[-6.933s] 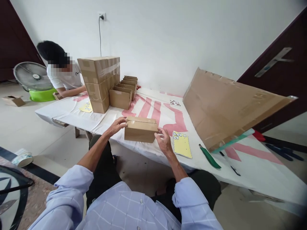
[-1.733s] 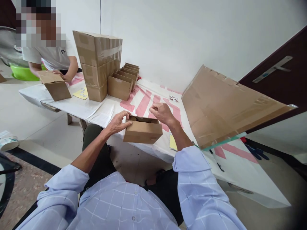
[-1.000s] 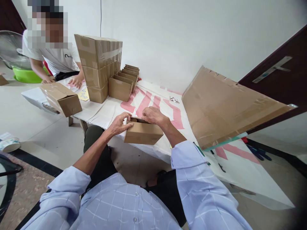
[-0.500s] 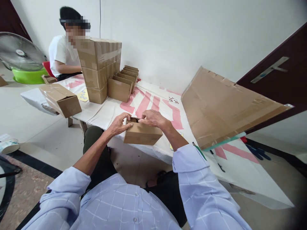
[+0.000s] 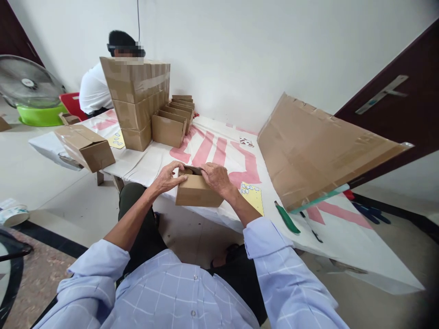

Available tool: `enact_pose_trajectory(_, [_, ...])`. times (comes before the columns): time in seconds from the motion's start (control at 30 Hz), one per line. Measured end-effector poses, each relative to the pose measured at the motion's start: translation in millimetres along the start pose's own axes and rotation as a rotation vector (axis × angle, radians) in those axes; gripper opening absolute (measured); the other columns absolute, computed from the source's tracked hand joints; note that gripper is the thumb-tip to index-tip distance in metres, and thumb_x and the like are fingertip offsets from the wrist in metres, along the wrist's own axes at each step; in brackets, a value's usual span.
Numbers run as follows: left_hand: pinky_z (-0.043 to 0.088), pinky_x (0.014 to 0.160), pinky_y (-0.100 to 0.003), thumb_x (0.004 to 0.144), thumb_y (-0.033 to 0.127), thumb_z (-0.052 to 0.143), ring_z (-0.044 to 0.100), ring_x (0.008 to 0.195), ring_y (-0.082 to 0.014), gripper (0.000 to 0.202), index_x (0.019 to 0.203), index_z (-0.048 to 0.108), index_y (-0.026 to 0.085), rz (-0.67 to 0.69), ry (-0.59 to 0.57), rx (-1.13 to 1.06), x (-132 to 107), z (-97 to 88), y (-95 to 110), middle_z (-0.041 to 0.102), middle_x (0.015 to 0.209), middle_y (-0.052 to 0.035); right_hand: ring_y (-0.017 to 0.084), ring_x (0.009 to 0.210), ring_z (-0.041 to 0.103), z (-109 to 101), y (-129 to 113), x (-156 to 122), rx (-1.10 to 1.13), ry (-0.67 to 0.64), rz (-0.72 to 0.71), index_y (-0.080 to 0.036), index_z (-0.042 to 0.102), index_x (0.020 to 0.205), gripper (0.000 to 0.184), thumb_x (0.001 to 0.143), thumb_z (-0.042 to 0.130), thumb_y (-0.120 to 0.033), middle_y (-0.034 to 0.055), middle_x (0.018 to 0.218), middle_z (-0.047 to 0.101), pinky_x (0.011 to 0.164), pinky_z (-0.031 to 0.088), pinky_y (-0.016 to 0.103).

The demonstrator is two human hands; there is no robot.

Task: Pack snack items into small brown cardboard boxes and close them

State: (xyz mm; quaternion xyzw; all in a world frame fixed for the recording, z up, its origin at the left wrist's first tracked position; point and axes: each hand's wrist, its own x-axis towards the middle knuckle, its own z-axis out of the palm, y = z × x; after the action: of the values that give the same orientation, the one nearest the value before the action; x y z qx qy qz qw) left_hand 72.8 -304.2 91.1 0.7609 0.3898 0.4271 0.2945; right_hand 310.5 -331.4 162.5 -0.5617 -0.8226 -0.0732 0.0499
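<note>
A small brown cardboard box (image 5: 194, 195) sits at the near edge of the white table (image 5: 219, 151) with pink stripes. My left hand (image 5: 167, 177) grips the box's left end, fingers curled over the top edge. My right hand (image 5: 216, 178) presses down on the top flaps at the right, fingers bent over them. A dark gap still shows between the flaps. A yellow sticker sheet (image 5: 253, 195) lies just right of the box.
A green-handled knife (image 5: 286, 218) and a pen (image 5: 311, 228) lie right of the sheet. A large flat cardboard sheet (image 5: 315, 151) leans at the right. Taped stacked cartons (image 5: 135, 103), open boxes (image 5: 168, 129), a closed box (image 5: 85, 147), and a seated person (image 5: 94, 89) are left.
My right hand has slid from the far flap down onto the box top, folding the flaps shut. The other person has leaned back behind the stacked cartons, leaving a closed box at the table's left end.
</note>
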Motion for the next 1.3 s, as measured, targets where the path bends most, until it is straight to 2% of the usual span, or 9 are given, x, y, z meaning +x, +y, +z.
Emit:
enact_pose_trajectory(0.33, [0.063,0.095,-0.045,0.086,0.056,0.079,0.068,0.133,-0.0342,0.052,0.128,0.07,0.025,-0.009,-0.046,-0.054,6,-3.6,-15,0.07,0.143,-0.0119,0.031,0.119,0.07,0,17,2,0.072,0.035,0.073,-0.017,0.077,0.123,0.027,0.109,0.057,-0.027,0.0163,0.13,0.078,0.102,0.052,0.039])
enact_pose_trajectory(0.4, [0.063,0.094,-0.044,0.084,0.06,0.081,0.065,0.138,-0.037,0.06,0.132,0.07,0.025,-0.019,-0.051,-0.104,9,-4.2,-18,0.068,0.147,-0.0141,0.032,0.123,0.067,4,30,-3,0.101,0.143,0.089,-0.015,0.076,0.125,0.027,0.107,0.059,-0.026,0.018,0.133,0.076,0.107,0.051,0.042])
enact_pose_trajectory(0.5, [0.063,0.095,-0.044,0.085,0.067,0.078,0.065,0.139,-0.0383,0.066,0.134,0.07,0.023,-0.066,-0.057,-0.21,12,-4.1,-23,0.067,0.15,-0.0163,0.033,0.128,0.063,18,53,-16,0.18,0.438,0.146,-0.017,0.074,0.131,0.031,0.105,0.058,-0.024,0.0181,0.137,0.073,0.111,0.052,0.046])
enact_pose_trajectory(0.57, [0.062,0.098,-0.045,0.09,0.071,0.071,0.067,0.134,-0.0366,0.068,0.135,0.07,0.021,-0.115,-0.06,-0.257,14,-3.0,-25,0.069,0.148,-0.0161,0.033,0.125,0.064,32,67,-28,0.237,0.62,0.198,-0.019,0.075,0.126,0.029,0.104,0.057,-0.024,0.0169,0.13,0.074,0.111,0.053,0.048])
enact_pose_trajectory(0.63, [0.061,0.099,-0.046,0.093,0.074,0.065,0.067,0.131,-0.0354,0.069,0.137,0.07,0.02,-0.167,-0.053,-0.274,14,-0.6,-26,0.071,0.145,-0.0149,0.033,0.118,0.066,48,78,-42,0.322,0.695,0.228,-0.021,0.076,0.116,0.023,0.104,0.058,-0.027,0.0159,0.12,0.075,0.107,0.055,0.05])
enact_pose_trajectory(0.8, [0.06,0.097,-0.047,0.087,0.077,0.067,0.068,0.124,-0.0348,0.077,0.136,0.071,0.018,-0.223,-0.053,-0.303,14,6.2,-26,0.074,0.135,-0.0148,0.027,0.092,0.071,81,85,-69,0.716,0.492,0.211,-0.021,0.075,0.105,0.033,0.104,0.059,-0.05,0.0105,0.102,0.075,0.084,0.062,0.042])
enact_pose_trajectory(0.93, [0.06,0.098,-0.046,0.09,0.074,0.066,0.066,0.13,-0.0354,0.073,0.14,0.071,0.02,-0.213,-0.084,-0.308,15,3.3,-26,0.071,0.145,-0.0145,0.026,0.094,0.071,86,77,-79,0.833,0.569,0.24,-0.022,0.073,0.103,0.036,0.098,0.067,-0.058,0.0095,0.107,0.073,0.081,0.063,0.041])
enact_pose_trajectory(1.13, [0.058,0.105,-0.05,0.092,0.071,0.069,0.063,0.138,-0.0372,0.075,0.148,0.067,0.021,-0.214,-0.138,-0.297,16,-3.1,-30,0.066,0.153,-0.0156,0.027,0.105,0.073,74,60,-103,0.801,0.689,0.145,-0.026,0.07,0.102,0.016,0.099,0.069,-0.042,0.0083,0.113,0.077,0.089,0.063,0.043])
enact_pose_trajectory(1.3, [0.058,0.108,-0.049,0.077,0.061,0.091,0.056,0.146,-0.039,0.093,0.157,0.061,0.023,-0.122,-0.194,-0.202,14,-2.2,-32,0.055,0.163,-0.0168,0.03,0.111,0.073,73,49,-134,0.553,0.681,-0.031,-0.026,0.069,0.093,0.004,0.095,0.071,-0.023,0.0101,0.115,0.078,0.099,0.06,0.048])
